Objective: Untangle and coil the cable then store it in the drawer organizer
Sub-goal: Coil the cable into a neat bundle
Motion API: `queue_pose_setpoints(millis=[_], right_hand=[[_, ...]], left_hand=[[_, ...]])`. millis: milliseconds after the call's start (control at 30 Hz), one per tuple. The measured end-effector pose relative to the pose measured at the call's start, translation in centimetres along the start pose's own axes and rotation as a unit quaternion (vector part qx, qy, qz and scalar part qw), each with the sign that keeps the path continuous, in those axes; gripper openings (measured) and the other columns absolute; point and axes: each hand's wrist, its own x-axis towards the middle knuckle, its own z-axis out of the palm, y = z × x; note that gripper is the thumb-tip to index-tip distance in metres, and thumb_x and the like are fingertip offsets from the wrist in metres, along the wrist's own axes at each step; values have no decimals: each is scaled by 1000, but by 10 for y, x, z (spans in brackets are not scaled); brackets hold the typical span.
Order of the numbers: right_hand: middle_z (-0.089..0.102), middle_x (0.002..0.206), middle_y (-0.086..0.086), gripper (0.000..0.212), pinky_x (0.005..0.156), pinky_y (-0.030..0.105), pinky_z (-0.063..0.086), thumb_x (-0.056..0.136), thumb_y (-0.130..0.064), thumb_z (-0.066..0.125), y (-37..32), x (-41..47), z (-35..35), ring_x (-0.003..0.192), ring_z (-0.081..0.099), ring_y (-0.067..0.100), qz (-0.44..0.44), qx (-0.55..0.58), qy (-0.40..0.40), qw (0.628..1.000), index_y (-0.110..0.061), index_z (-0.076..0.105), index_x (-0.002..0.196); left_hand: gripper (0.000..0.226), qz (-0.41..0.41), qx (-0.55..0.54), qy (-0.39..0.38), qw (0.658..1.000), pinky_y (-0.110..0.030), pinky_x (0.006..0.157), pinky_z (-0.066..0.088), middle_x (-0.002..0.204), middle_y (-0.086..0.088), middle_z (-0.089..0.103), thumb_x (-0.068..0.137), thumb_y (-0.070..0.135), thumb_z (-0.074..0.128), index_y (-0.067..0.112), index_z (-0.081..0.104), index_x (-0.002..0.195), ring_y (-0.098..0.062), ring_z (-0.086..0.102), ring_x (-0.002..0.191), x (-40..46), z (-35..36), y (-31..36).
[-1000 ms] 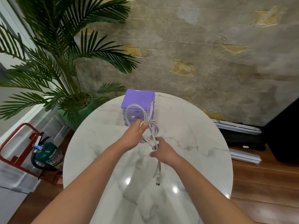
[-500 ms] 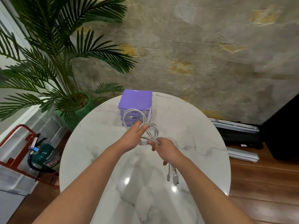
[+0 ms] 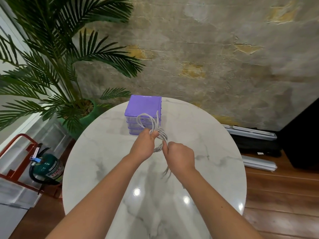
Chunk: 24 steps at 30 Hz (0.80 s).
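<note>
Head view looks down on a round marble surface (image 3: 103, 152) whose rim curves close to a rough wall at the far side, with bare marble to the left and right of both forearms. Off its left edge stand a potted palm (image 3: 57, 69) and a green fire extinguisher (image 3: 49, 168). A purple drawer organizer (image 3: 143, 109) sits near the far rim, drawers closed. Just in front of it, both arms reach forward above the surface. Left hand (image 3: 144, 146) pinches the loops of the white cable (image 3: 162, 135) between thumb and curled fingers. Right hand (image 3: 179, 156) is curled round the lower strands, which blur beneath it.
</note>
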Motion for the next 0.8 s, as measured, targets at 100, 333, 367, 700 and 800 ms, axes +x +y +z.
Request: queue_pose_setpoints(millis=[100, 333, 367, 700, 800], right_hand=[[39, 37, -2, 46, 46, 18, -3, 90, -38, 52, -3, -3, -2, 35, 27, 21, -10, 6, 87, 996, -22, 36, 50], [39, 40, -4, 46, 38, 22, 10, 93, -40, 39, 23, -25, 17, 40, 28, 16, -42, 16, 40, 998, -22, 37, 51], [43, 47, -4, 47, 39, 25, 16, 96, -40, 37, 26, -28, 23, 46, 34, 17, -43, 8, -1, 999, -20, 40, 54], [63, 67, 5, 31, 65, 29, 54, 88, -16, 68, 11, 2, -2, 57, 60, 21, 208, 607, -239, 729, -11, 53, 113], [40, 55, -2, 9, 53, 29, 48, 98, -22, 55, 8, 3, -10, 45, 40, 15, 223, 640, -265, 686, -14, 50, 96]], left_hand=[[34, -26, 24, 15, 999, -35, 70, 37, 100, -11, 57, 102, 37, 40, 6, 53, 105, -31, 56, 92, 5, -4, -6], [26, -20, -78, 98, 992, -30, 70, 38, 94, -14, 59, 103, 26, 41, 5, 55, 99, -31, 58, 89, 20, -44, -14], [22, -8, -102, 84, 991, -27, 67, 38, 87, -9, 57, 103, 25, 41, 7, 54, 99, -27, 56, 83, 18, -47, -10], [22, 27, -178, -105, 978, -33, 73, 40, 72, -2, 51, 102, 37, 39, 26, 55, 92, -14, 49, 66, -14, -26, 1], [25, 33, -149, -92, 984, -25, 67, 39, 85, -5, 50, 102, 39, 38, 24, 53, 89, -12, 50, 66, -16, -22, 4]])
